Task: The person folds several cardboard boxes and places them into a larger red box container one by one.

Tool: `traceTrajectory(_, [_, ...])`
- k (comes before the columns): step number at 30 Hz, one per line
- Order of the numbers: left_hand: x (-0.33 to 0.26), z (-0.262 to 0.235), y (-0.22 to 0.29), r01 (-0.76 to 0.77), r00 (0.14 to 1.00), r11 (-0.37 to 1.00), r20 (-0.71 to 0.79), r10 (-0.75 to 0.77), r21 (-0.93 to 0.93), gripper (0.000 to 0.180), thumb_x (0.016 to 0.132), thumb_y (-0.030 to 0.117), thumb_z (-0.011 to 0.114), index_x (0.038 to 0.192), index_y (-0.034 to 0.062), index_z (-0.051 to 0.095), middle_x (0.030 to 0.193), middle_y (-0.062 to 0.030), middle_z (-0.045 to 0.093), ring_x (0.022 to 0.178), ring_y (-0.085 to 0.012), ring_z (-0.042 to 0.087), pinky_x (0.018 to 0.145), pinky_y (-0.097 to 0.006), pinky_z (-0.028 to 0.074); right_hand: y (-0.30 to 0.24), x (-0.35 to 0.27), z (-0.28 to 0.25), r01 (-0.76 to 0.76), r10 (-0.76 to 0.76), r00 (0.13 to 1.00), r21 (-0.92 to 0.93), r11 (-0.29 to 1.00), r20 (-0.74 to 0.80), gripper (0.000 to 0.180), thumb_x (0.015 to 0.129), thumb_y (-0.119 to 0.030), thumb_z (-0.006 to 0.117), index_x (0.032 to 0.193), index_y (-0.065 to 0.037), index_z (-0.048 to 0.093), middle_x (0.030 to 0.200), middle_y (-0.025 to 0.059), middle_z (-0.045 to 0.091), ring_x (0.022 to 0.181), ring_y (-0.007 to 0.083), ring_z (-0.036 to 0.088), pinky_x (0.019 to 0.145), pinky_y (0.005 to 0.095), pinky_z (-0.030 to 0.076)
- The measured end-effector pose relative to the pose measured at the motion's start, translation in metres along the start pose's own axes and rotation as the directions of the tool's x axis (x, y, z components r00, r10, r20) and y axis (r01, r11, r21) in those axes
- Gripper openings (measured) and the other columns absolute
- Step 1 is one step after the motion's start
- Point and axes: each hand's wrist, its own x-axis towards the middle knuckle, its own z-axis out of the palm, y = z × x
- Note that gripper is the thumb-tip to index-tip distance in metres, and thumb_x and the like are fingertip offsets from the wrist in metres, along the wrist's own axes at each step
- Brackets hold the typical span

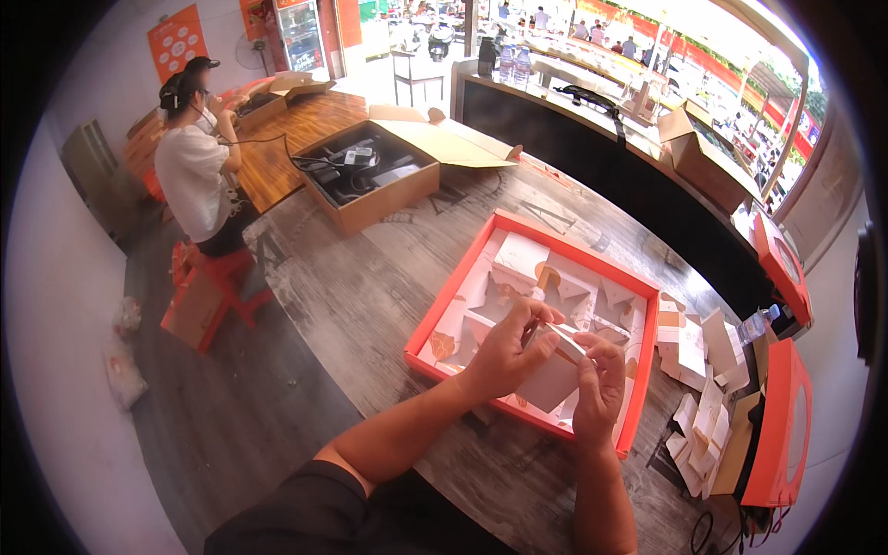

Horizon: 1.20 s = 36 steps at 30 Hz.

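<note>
Both my hands hold one small white cardboard box (551,384) above a shallow red tray box (433,326). My left hand (509,350) grips it at its upper left, fingers curled round the edge. At its upper right, my right hand (599,384) pinches the top flap. The small box hangs tilted, and its far side is hidden. Inside the red tray, white printed card pieces (523,254) and folded dividers form several compartments. My hands cover part of the tray's near half.
Several folded white cartons (686,356) lie right of the tray, with a plastic bottle (757,326) and red boxes (779,425) beyond. At the far left of the table, an open brown carton (375,203) holds black equipment and cables. A person in white (196,176) stands farther left.
</note>
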Motion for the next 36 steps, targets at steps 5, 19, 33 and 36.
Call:
traceTrajectory(5, [0.002, -0.006, -0.003, 0.137, 0.991, 0.977, 0.017, -0.136, -0.161, 0.016, 0.104, 0.016, 0.056, 0.113, 0.0053, 0.048, 0.113, -0.0083, 0.06, 0.093, -0.0095, 0.055, 0.084, -0.025, 0.049, 0.009, 0.0, 0.0, -0.047, 0.046, 0.999, 0.01, 0.999, 0.02, 0.008, 0.102, -0.007, 0.058, 0.109, -0.006, 0.055, 0.126, 0.0112, 0.059, 0.116, 0.0173, 0.054, 0.096, 0.0308, 0.044])
traceTrajectory(19, [0.004, -0.011, 0.008, 0.241, 0.965, 0.919, -0.022, -0.261, -0.312, 0.018, 0.106, 0.023, 0.057, 0.111, 0.0056, 0.059, 0.106, -0.0039, 0.062, 0.094, -0.0077, 0.056, 0.083, -0.025, 0.05, -0.003, -0.003, 0.011, -0.031, 0.051, 0.989, -0.146, 0.989, 0.136, 0.047, 0.093, 0.001, 0.063, 0.134, -0.007, 0.042, 0.146, 0.0141, 0.042, 0.124, 0.0215, 0.054, 0.102, 0.0351, 0.049])
traceTrajectory(33, [0.011, -0.04, 0.019, -0.043, 0.913, 0.981, 0.407, -0.038, 0.189, 0.122, 0.065, 0.047, 0.092, 0.161, 0.0099, 0.026, 0.162, -0.0103, 0.032, 0.15, -0.0277, 0.031, 0.114, -0.045, 0.034, -0.006, 0.006, -0.005, -0.35, 0.367, 0.93, 0.256, 0.901, -0.018, 0.04, 0.099, -0.015, 0.057, 0.136, -0.005, 0.047, 0.116, 0.0087, 0.059, 0.103, 0.0135, 0.057, 0.089, 0.0298, 0.049])
traceTrajectory(36, [0.008, -0.044, 0.025, 0.016, 0.927, 0.986, 0.368, -0.078, 0.167, 0.11, 0.071, 0.029, 0.09, 0.16, 0.0077, 0.028, 0.16, -0.0124, 0.038, 0.147, -0.026, 0.037, 0.117, -0.045, 0.034, -0.008, 0.011, 0.001, -0.426, 0.45, 0.893, 0.331, 0.842, 0.006, 0.039, 0.1, -0.018, 0.058, 0.136, -0.004, 0.048, 0.113, 0.0077, 0.06, 0.101, 0.0112, 0.058, 0.088, 0.0271, 0.048])
